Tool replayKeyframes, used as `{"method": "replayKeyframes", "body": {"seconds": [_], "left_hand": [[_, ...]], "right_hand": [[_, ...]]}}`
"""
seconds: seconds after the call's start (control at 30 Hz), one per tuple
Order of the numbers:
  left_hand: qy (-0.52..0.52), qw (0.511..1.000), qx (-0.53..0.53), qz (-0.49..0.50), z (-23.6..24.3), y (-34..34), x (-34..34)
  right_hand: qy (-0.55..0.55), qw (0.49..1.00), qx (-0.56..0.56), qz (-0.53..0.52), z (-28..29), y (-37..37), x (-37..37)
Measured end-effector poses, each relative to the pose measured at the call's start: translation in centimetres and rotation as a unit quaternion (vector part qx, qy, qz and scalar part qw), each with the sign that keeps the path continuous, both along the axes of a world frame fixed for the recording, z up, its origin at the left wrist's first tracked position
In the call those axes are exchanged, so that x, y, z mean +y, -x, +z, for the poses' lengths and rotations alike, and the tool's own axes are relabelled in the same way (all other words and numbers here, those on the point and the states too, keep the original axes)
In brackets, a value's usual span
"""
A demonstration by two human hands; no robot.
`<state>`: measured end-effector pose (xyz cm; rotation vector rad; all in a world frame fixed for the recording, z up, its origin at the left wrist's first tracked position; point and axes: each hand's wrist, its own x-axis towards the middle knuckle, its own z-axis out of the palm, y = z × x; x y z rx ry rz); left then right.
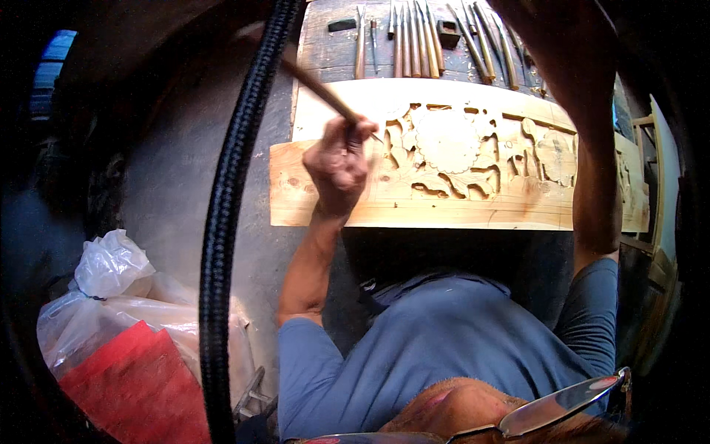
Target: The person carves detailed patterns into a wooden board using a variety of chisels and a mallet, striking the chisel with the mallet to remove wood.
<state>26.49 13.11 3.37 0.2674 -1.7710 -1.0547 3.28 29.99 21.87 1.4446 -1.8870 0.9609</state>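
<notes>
My left hand [340, 159] is closed around a carving chisel [322, 90], its wooden handle slanting up to the left and blurring at the far end. A thin dark tip shows below my fingers, over the left part of a pale carved wooden board [325, 211]. Cut-out hollows surround a scalloped round shape on the board, with more carving toward its right end. My right forearm [597, 185] reaches up across the board's right part and leaves the picture at the top; the right hand's fingers do not show.
Several wooden-handled chisels [414, 52] lie in a row beyond the board, beside a small dark block [448, 34]. Clear plastic bags [111, 266] and a red sheet [140, 388] sit at lower left. A black braided cable [229, 200] crosses the view. A wooden frame [662, 185] stands at right.
</notes>
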Motion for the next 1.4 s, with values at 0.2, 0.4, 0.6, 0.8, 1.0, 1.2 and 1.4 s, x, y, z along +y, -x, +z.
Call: {"method": "replayKeyframes", "body": {"seconds": [0.2,0.4,0.6,0.8,1.0,1.2,1.4], "left_hand": [[-0.035,0.999,0.003,-0.017,-0.6,-3.2,1.6],[-0.040,0.998,0.014,-0.048,-1.4,-3.1,2.5],[-0.001,0.998,-0.049,-0.027,-1.1,-2.9,2.7],[0.021,0.998,-0.046,-0.035,-1.5,-2.9,2.6],[0.039,0.997,-0.057,-0.029,-1.2,-2.9,2.7],[0.098,0.991,-0.082,-0.031,-0.4,-2.3,2.7],[0.153,0.967,-0.196,-0.052,2.1,-2.1,1.8]], "right_hand": [[-0.012,0.998,-0.054,0.021,-5.3,-1.3,3.1],[0.023,0.995,-0.056,0.075,-5.8,-2.7,2.6],[0.049,0.991,-0.056,0.116,-5.2,-3.1,2.5],[0.055,0.987,-0.061,0.141,-4.4,-4.1,2.3],[0.071,0.976,-0.083,0.189,-3.2,-4.6,1.8],[0.040,0.950,-0.187,0.248,-1.9,-5.3,2.7],[0.098,0.985,-0.075,0.121,-2.6,-4.3,1.9]]}}
